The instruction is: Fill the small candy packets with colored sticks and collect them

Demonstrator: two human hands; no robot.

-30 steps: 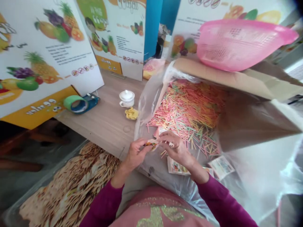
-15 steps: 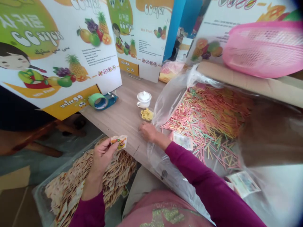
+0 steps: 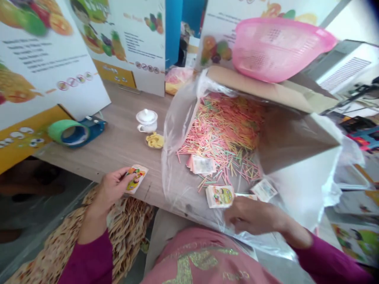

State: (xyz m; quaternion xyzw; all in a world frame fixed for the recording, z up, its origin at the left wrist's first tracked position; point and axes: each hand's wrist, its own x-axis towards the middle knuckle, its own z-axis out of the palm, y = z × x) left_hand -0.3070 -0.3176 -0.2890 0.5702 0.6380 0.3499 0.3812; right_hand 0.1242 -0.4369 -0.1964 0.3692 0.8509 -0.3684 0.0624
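As I sit at the table [image 3: 118,130], my hands are well apart, with a lined carton between and beyond them.

Clothing: my pink top [image 3: 192,264] with gold lettering, and plum sleeves [image 3: 89,260].
Left hand [image 3: 111,189]: fingers and thumb closed on a printed card [image 3: 136,178], held at the table's edge.
Right hand [image 3: 251,216]: fingers loosely curled on the plastic bag [image 3: 177,157], just beside a second card [image 3: 219,196]; I cannot tell whether it grips anything.
Below left: a heap of cream-and-brown packets [image 3: 127,232] in a bin, under my left hand.
Inside the bag: a small stack of cards [image 3: 203,165] and another loose card [image 3: 264,190], lying on and near coloured sticks [image 3: 225,130].
On the table: a white lidded cup [image 3: 147,120], a crumpled yellow packet [image 3: 154,140], a tape dispenser [image 3: 77,133].
Beyond: a pink plastic basket [image 3: 281,49] on the cardboard carton [image 3: 266,90], and fruit posters [image 3: 127,47].
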